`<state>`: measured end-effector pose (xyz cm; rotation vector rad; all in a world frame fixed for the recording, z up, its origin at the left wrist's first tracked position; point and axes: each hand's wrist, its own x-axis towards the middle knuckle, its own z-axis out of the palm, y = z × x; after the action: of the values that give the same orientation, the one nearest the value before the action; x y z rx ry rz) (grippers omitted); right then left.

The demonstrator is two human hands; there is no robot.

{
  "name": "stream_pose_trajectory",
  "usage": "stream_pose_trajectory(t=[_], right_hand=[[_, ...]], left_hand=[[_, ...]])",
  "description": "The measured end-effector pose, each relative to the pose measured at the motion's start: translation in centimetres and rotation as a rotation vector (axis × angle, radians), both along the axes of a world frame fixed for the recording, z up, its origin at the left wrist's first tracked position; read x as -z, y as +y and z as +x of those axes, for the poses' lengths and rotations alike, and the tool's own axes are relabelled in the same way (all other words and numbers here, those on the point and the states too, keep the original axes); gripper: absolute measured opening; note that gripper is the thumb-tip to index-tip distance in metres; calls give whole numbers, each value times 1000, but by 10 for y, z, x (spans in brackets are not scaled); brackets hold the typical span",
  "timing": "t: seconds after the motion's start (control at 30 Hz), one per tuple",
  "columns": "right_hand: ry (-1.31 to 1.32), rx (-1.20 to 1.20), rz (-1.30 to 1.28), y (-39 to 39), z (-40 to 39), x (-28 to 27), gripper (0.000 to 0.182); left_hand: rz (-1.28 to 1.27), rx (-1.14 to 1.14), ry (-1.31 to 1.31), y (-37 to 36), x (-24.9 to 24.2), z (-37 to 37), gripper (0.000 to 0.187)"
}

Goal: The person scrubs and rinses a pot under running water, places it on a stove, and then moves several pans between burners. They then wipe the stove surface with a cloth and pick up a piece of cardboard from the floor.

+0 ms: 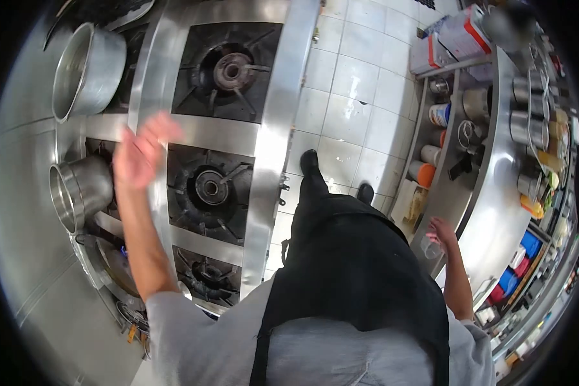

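My left hand (145, 149) is raised over the stove (215, 135), blurred by motion. Its thumb stands apart from the fingers and nothing shows in it. Beside that hand, toward the wall, is a steel pot (87, 190), with a larger aluminium pot (100, 71) farther up. Low at my other side, my right hand (441, 233) has its fingers closed around a small clear plastic cup (431, 248). The cup hangs next to the steel counter's edge; its contents cannot be made out.
Several black burners, one a round cast burner (230, 71), line the stove. A pan (112, 264) sits at the rear near a small blue flame. White floor tiles (347, 116) run between stove and steel counter (495, 225). Tubs and pots fill the shelf (447, 167) below; red-and-white tins (453, 38) stand beyond.
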<state>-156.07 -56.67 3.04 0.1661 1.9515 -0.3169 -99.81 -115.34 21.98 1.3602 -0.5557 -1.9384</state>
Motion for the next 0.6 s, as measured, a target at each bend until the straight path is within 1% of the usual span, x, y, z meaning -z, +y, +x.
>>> stream_pose_trajectory(t=[0.03,0.07,0.1,0.13,0.17,0.2,0.27,0.3,0.33,0.4,0.47,0.53,0.57,0.6], right_hand=[[-15,-79,-25,-1,-5,10,48],[-31,-156,-52,-3,-9,20,52],[-44,-175,-77,-8,-10,26,49],[-60,-196,-104,-14,-7,32,47],[-35,-208,-165,-23,1,37,45],[-12,-222,-227,-26,0,43,45],[89,-587,-524,2,-20,112,43],[55,-574,-461,3,-25,142,42],[19,-558,-397,2,-31,163,42],[0,-339,-429,-22,-25,138,41],[-190,-71,-442,-12,-32,187,44],[-216,58,-370,-12,-30,203,42],[-230,67,-315,-14,-32,200,41],[-229,67,-300,-10,-33,209,40]], left_hand=[[44,414,229,30,32,10,80],[0,865,429,59,64,21,84],[101,915,371,106,81,11,79],[236,1013,404,147,113,15,80],[176,953,220,211,122,-1,75],[423,924,204,257,137,-2,67],[743,947,-194,365,171,20,53],[909,905,-380,418,187,30,46],[989,862,-531,460,187,41,46],[961,789,-677,519,166,51,45],[895,747,-753,555,141,49,45],[845,730,-813,570,115,36,44],[823,728,-838,572,103,29,44],[801,729,-858,571,95,21,44]])
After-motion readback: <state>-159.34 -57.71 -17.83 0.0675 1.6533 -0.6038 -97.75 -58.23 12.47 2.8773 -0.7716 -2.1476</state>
